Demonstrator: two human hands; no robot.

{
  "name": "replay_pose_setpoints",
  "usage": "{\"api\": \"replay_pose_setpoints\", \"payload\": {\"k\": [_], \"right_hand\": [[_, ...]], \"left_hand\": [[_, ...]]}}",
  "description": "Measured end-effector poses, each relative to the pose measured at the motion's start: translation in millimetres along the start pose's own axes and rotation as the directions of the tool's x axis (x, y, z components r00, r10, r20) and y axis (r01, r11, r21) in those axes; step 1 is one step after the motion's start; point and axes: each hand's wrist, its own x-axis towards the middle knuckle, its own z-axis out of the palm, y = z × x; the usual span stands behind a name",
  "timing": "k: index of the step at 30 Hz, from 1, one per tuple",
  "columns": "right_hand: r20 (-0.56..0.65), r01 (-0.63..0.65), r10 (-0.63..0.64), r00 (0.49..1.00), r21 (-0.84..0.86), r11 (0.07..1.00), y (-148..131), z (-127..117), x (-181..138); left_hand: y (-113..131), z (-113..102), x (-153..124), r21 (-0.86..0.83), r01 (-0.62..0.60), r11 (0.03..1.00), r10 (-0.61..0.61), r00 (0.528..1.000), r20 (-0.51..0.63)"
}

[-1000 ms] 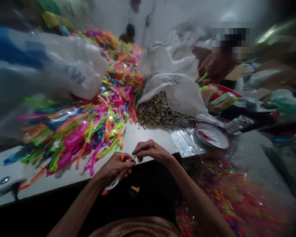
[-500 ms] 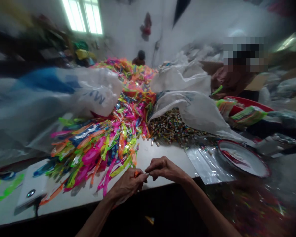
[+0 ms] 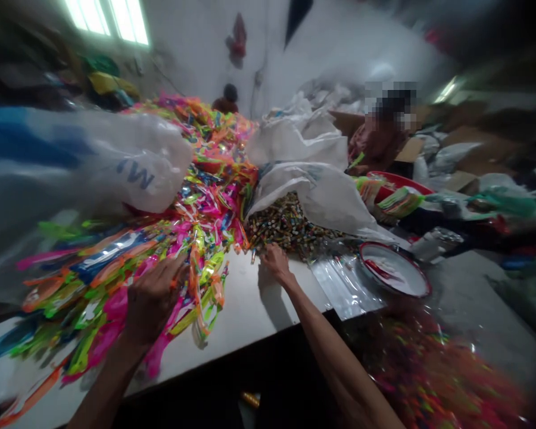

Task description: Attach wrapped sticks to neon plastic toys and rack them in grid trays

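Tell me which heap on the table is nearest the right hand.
The heap of small cylinders at the white sack's edge. The other heap, of larger neon plastic pieces, lies under the left hand.

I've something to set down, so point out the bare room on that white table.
The white tabletop shows bare between the coloured plastic pieces and the right arm, in front of the small cylinders. Crowded: the left, with those pieces; the back, with the cylinders; the right, with clear plastic and a red-rimmed dish.

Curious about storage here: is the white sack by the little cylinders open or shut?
Open: the white sack gapes, its near edge lifted above small cylinders that spread onto the table.
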Motion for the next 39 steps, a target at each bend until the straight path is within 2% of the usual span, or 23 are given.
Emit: {"api": "replay_pose_setpoints", "payload": {"k": [2,4,5,7,8,10,11,12,13,15,16,18,23,27,31,34,37,39], "right_hand": [[0.003,-0.034,0.034,0.999,-0.02,0.999,4,0,11],[0.012,-0.061,0.062,0.998,-0.033,0.998,4,0,16],[0.014,-0.074,0.074,0.997,-0.032,0.997,4,-1,16],[0.024,-0.093,0.094,0.995,-0.011,0.996,3,-4,10],[0.036,-0.102,0.101,0.994,0.008,0.995,3,-6,4],[0.095,-0.104,0.097,0.991,0.072,0.992,3,-11,-14],[0.16,-0.101,0.074,0.984,0.168,0.981,2,-13,-26],[0.239,-0.108,0.032,0.97,0.31,0.945,0,-16,-40],[0.318,-0.134,-0.028,0.948,0.477,0.869,-2,-18,-53],[0.423,-0.242,-0.153,0.893,0.74,0.628,-10,-22,-79],[0.445,-0.294,-0.191,0.875,0.801,0.521,-15,-24,-89],[0.465,-0.338,-0.227,0.856,0.834,0.436,-23,-27,-104],[0.448,-0.275,-0.354,0.821,0.854,0.442,-31,-32,-112],[0.471,-0.292,-0.345,0.812,0.839,0.459,-29,-32,-112],[0.518,-0.349,-0.349,0.781,0.825,0.445,-25,-29,-113],[0.572,-0.412,-0.33,0.751,0.797,0.442,-20,-24,-112],[0.576,-0.429,-0.308,0.757,0.794,0.431,-16,-20,-113],[0.57,-0.421,-0.313,0.759,0.798,0.431,-15,-18,-113]], "left_hand": [[15,3,-7,-0.046,0.099,0.994,-0.097,0.995,0.033],[30,13,-16,-0.097,0.256,0.962,-0.232,0.951,0.206],[36,20,-22,-0.133,0.329,0.935,-0.271,0.904,0.33],[42,33,-33,-0.234,0.442,0.866,-0.259,0.797,0.546],[42,38,-38,-0.295,0.48,0.826,-0.221,0.758,0.614],[40,44,-46,-0.398,0.531,0.748,-0.152,0.721,0.676],[39,45,-49,-0.43,0.551,0.715,-0.127,0.708,0.695],[39,46,-50,-0.448,0.569,0.689,-0.105,0.69,0.716],[40,47,-50,-0.458,0.584,0.671,-0.077,0.669,0.739],[44,48,-50,-0.473,0.607,0.638,-0.033,0.636,0.771],[46,48,-50,-0.489,0.615,0.619,-0.021,0.635,0.772],[51,48,-50,-0.528,0.627,0.574,-0.004,0.646,0.763],[61,41,-57,-0.601,0.654,0.46,0.079,0.644,0.761],[61,36,-61,-0.591,0.678,0.437,0.083,0.624,0.777],[59,36,-62,-0.57,0.674,0.47,0.099,0.601,0.793],[58,34,-58,-0.537,0.639,0.551,0.093,0.592,0.801],[56,32,-55,-0.493,0.608,0.622,0.071,0.583,0.809],[53,32,-54,-0.497,0.61,0.618,0.087,0.575,0.814]]}}
